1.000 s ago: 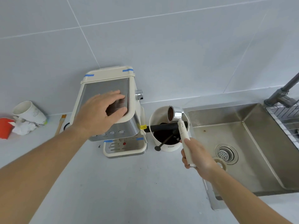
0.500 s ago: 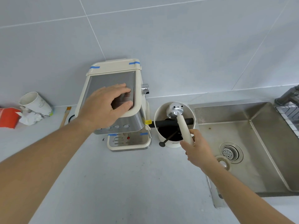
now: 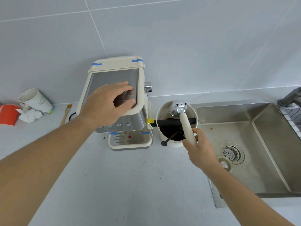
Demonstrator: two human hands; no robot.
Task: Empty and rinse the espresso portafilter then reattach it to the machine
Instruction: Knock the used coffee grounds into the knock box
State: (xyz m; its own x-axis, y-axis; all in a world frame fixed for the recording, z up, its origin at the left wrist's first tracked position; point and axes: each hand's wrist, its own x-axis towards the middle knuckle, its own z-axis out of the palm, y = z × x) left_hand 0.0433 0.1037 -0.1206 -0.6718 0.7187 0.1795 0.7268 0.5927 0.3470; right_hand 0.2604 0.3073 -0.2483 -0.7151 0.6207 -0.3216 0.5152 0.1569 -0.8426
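The portafilter [image 3: 178,107] has a chrome head and a cream handle. My right hand [image 3: 197,149] grips the handle and holds the head upside down, spouts up, over the white knock box [image 3: 176,123]. The handle lies across the box's black bar [image 3: 169,122]. Dark grounds and a black tool lie inside the box. The cream and steel espresso machine [image 3: 120,103] stands to the left. My left hand [image 3: 107,101] rests flat on its top, fingers spread.
A steel sink [image 3: 250,144] with a drain strainer [image 3: 232,152] lies to the right, a grey tap [image 3: 291,96] and a wire rack [image 3: 293,116] at its far right. At the left stand a paper cup [image 3: 35,100], crumpled tissue, a red carton [image 3: 8,114] and a small brush [image 3: 66,115].
My right hand has turned the portafilter over, from basket facing me to spouts up, and lowered it onto the knock box bar. My left hand has stayed on the machine's top.
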